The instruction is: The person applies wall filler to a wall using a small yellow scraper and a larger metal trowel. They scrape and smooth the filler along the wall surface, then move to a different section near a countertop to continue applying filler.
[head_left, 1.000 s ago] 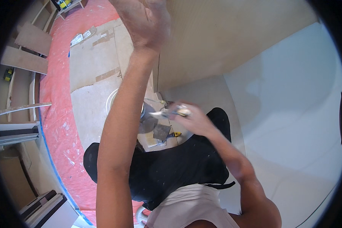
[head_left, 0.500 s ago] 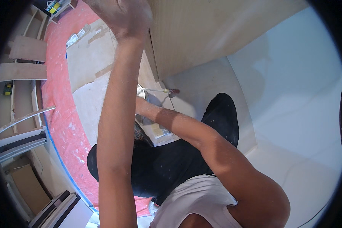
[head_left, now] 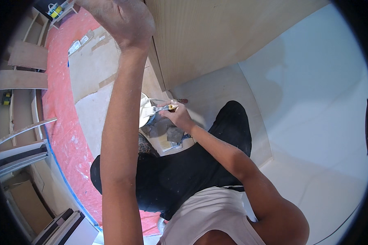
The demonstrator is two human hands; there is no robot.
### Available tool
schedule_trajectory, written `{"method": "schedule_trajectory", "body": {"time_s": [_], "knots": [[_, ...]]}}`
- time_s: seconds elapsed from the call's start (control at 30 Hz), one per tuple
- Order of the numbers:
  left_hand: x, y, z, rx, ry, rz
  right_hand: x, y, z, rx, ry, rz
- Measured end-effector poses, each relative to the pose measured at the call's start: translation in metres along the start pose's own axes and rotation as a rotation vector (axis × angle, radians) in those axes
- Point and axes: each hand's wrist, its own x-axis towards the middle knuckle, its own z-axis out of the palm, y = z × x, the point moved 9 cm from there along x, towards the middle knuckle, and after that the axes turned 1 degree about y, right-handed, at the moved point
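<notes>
My right hand (head_left: 179,114) grips a paintbrush (head_left: 170,107) by its pale, wooden-looking handle. The brush's white-coated end is over a bucket of white paint (head_left: 143,116), partly hidden behind my left forearm. Across the bucket's far side lies a long tool with a red-brown handle end (head_left: 181,101). My left hand (head_left: 129,22) is raised at the top edge, beside a wood-grain panel (head_left: 216,36). Its fingers are cut off by the picture's edge, so their pose is hidden. Below my right hand, a wide brush (head_left: 168,143) and a grey block (head_left: 175,134) lie on the floor.
Cardboard sheets (head_left: 92,73) and a red floor sheet (head_left: 59,106) spread out to the left. Boards and shelving (head_left: 22,79) line the far left. A white wall (head_left: 315,102) rises on the right. My bent legs in black trousers (head_left: 176,175) are close to the bucket.
My right hand has come out from behind my left forearm toward the right, bringing the paintbrush into view. My left arm has shifted slightly left in the picture.
</notes>
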Motion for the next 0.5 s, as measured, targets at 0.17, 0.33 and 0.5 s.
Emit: {"method": "schedule_trajectory", "body": {"time_s": [0.17,0.33,0.5], "knots": [[0.004,0.004,-0.007,0.156,0.012,-0.018,-0.006,-0.035,-0.017,-0.320,0.049,0.075],[0.001,0.003,-0.004,0.125,0.013,-0.030,-0.010,-0.035,-0.021,-0.067,0.127,0.173],[-0.001,0.004,0.000,0.056,-0.037,0.026,-0.006,0.002,-0.008,0.225,0.237,0.253]]}}
